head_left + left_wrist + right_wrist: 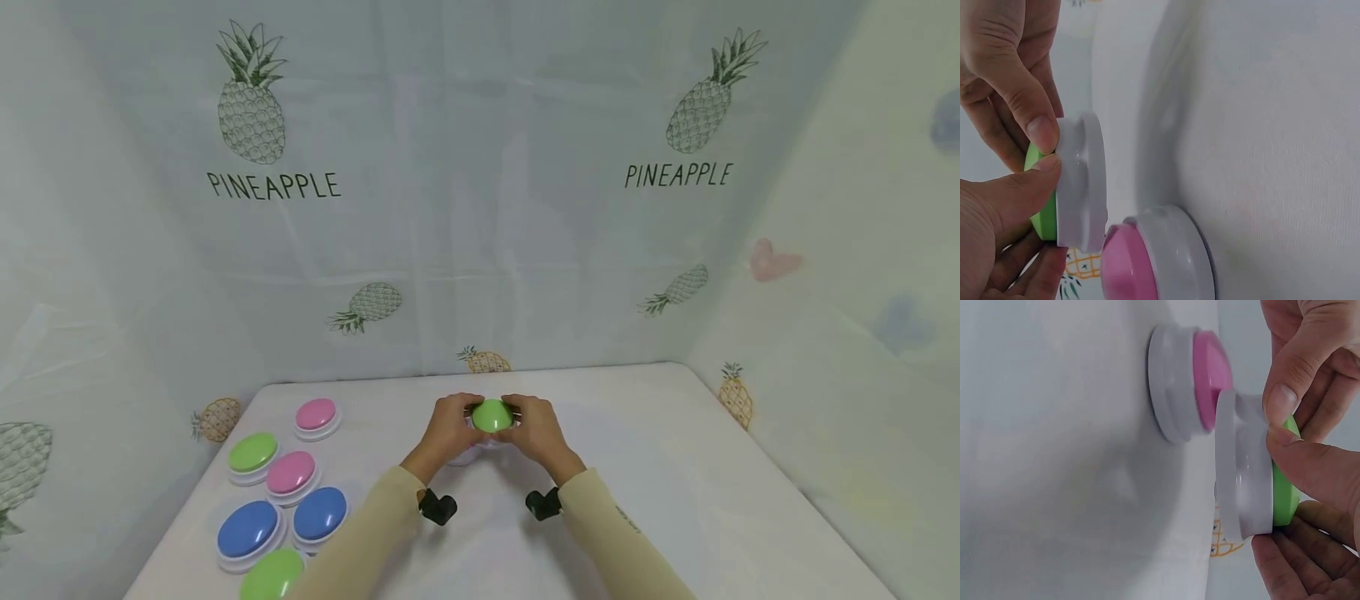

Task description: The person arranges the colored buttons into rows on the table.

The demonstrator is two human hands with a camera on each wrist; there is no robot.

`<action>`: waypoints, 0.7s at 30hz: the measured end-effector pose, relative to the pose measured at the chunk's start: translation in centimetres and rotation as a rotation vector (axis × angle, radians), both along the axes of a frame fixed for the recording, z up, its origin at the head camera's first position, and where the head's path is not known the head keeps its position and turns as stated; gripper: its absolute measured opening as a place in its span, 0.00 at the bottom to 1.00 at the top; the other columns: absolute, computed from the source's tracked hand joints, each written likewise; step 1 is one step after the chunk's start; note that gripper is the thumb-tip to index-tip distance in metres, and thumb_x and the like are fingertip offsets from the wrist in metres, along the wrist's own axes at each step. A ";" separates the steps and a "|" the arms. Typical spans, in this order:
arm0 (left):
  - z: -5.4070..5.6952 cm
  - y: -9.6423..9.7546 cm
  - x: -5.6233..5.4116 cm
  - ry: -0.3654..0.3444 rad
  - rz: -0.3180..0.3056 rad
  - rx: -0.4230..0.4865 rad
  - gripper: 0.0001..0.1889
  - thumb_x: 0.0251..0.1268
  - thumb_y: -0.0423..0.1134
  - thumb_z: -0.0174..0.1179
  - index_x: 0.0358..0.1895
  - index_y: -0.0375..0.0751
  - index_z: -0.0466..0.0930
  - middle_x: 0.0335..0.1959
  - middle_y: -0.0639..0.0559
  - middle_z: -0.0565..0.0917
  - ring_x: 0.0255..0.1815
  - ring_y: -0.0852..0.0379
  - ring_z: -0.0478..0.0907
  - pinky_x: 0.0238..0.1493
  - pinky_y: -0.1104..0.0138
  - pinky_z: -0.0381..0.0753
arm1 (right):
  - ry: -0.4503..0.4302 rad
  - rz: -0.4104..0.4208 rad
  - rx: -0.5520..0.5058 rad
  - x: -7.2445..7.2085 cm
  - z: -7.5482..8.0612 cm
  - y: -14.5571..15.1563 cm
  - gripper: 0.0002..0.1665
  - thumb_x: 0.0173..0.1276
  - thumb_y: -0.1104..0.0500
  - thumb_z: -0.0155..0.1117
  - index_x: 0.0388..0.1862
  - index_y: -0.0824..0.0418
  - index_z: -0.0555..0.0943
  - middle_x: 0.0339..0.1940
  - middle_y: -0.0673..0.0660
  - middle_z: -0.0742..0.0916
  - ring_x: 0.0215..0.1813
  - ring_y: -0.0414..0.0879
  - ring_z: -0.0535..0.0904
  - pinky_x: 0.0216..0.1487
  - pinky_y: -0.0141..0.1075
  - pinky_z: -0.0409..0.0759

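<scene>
Both hands hold one push button with a green dome [492, 415] and a white base, raised off the white table and tilted. My left hand [452, 427] grips its left side, and my right hand [534, 427] grips its right. The thumb tips meet at the near edge of the dome, while other fingers curl round the sides. Beside and below the held button, a pink button [1127, 265] with a white base sits on the table. From the head view it is mostly hidden by the left hand. In the right wrist view the held button's white base [1244, 469] overlaps it.
On the table's left side stand several more buttons: pink [316, 413], green [252, 452], a second pink [291, 472], blue [247, 529], another blue [320, 512] and green [272, 575]. The left forearm passes close to the nearest. A pineapple-print curtain [480, 208] encloses the table [675, 500].
</scene>
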State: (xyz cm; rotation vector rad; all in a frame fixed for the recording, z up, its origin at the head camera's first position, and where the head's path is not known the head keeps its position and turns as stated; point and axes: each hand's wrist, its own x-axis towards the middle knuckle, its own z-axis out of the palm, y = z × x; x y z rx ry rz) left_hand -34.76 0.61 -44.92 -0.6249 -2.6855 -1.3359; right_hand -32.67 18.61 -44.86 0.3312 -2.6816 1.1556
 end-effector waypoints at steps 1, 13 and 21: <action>-0.1 0.2 0.0 0.005 -0.006 -0.003 0.33 0.51 0.27 0.81 0.63 0.26 0.80 0.62 0.34 0.83 0.61 0.39 0.83 0.64 0.52 0.84 | -0.003 -0.007 0.001 0.0 0.0 0.2 0.39 0.54 0.65 0.86 0.64 0.74 0.80 0.61 0.69 0.86 0.59 0.62 0.86 0.61 0.51 0.86; -1.0 2.3 -0.5 0.013 -0.012 -0.048 0.33 0.50 0.27 0.81 0.63 0.27 0.81 0.60 0.35 0.84 0.60 0.40 0.84 0.63 0.53 0.84 | -0.042 -0.062 0.007 0.0 -0.8 1.7 0.40 0.53 0.67 0.86 0.65 0.73 0.80 0.61 0.68 0.86 0.61 0.62 0.85 0.62 0.50 0.85; -1.3 3.7 -0.4 0.013 -0.026 -0.065 0.32 0.51 0.25 0.80 0.62 0.25 0.80 0.60 0.34 0.84 0.60 0.39 0.83 0.63 0.52 0.84 | -0.050 -0.084 0.034 -0.1 -1.5 2.8 0.40 0.52 0.67 0.86 0.64 0.73 0.80 0.62 0.69 0.86 0.60 0.62 0.85 0.63 0.50 0.85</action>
